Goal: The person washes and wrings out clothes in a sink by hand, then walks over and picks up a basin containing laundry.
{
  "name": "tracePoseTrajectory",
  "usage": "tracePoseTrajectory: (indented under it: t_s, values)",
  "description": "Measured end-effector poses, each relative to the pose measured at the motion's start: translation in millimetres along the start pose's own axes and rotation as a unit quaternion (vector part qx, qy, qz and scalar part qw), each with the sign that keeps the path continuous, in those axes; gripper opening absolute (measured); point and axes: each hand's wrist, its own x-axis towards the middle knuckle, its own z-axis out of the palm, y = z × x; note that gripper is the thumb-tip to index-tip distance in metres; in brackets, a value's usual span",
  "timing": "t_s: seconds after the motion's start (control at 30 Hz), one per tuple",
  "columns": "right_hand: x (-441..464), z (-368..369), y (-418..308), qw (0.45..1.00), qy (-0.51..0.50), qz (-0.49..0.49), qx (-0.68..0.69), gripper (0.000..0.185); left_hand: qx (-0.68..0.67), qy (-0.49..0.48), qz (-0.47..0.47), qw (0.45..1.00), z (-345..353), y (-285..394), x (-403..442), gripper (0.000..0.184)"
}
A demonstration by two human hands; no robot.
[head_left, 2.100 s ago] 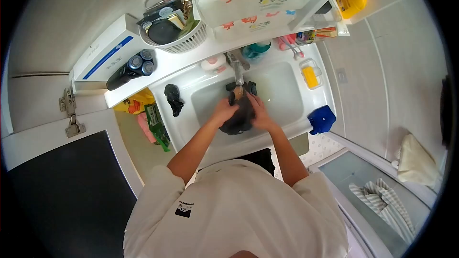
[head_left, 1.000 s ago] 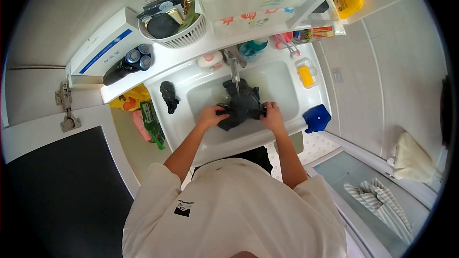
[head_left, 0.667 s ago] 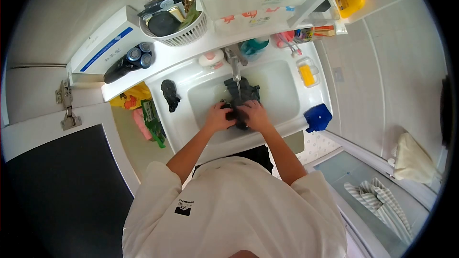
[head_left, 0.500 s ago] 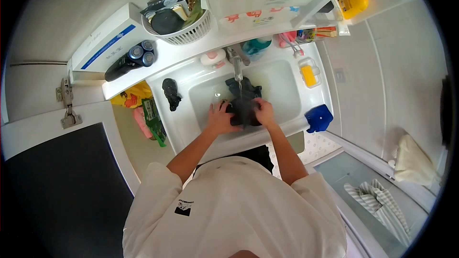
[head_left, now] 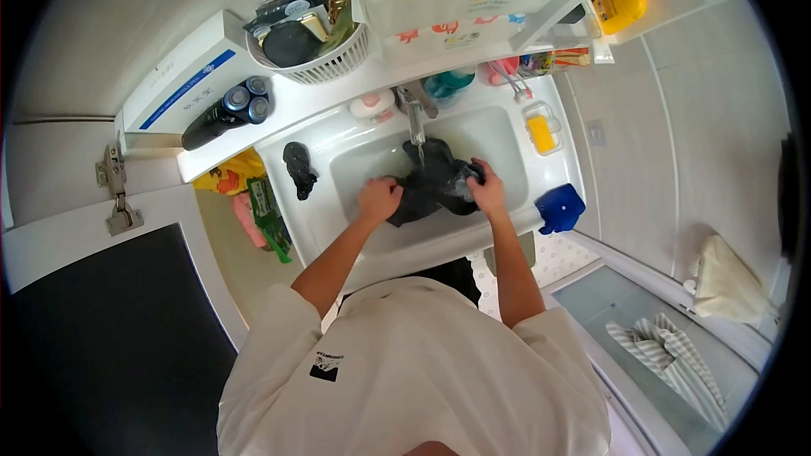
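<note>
A wet black cloth is stretched out in the white sink, under the running faucet. My left hand is closed on its left edge. On the right side, my right hand grips the cloth between thumb and fingers, where a pale, foamy-looking patch shows. Exactly what kind of garment it is I cannot make out. A second, bunched-up black cloth lies apart on the sink's left ledge.
A yellow soap bar sits in a clear dish on the right ledge; a blue item rests at the right corner. Behind stand a white basket, a shaver and a teal cup. An open cabinet door is at left.
Both hands have moved apart, spreading the black cloth wider across the sink. My left hand has gone from spread fingers to gripping its edge.
</note>
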Motion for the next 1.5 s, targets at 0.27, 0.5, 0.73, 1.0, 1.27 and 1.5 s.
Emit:
tracePoseTrajectory:
  t_s: [0.27,0.5,0.73,1.0,1.27,1.5]
  values:
    - [-18.9,15.9,-13.5,0.943,-0.029,-0.201,-0.262,0.053,-0.087,-0.025,0.113,0.989,13.1,-6.9,-5.6,0.025]
    - [-21.5,45.6,-9.3,0.958,-0.082,-0.074,-0.263,0.041,0.029,0.047,-0.055,0.997,18.4,-22.6,-29.9,0.059]
    - [-17.9,61.3,3.0,0.983,-0.030,-0.033,-0.176,0.044,0.054,-0.075,-0.103,0.990,10.0,-41.6,-11.5,0.042]
    - [-6.6,38.0,-4.4,0.976,0.007,0.099,0.194,0.034,-0.212,-0.097,-0.100,0.967,-1.7,-25.9,3.3,0.040]
    - [-22.9,-26.7,-58.9,0.911,-0.004,0.145,0.385,0.025,-0.336,-0.031,-0.139,0.931,-4.2,-21.0,17.9,0.049]
    - [-35.4,-26.7,-74.1,0.902,-0.055,0.135,0.405,0.029,0.013,0.035,0.050,0.998,0.3,30.1,-2.7,0.078]
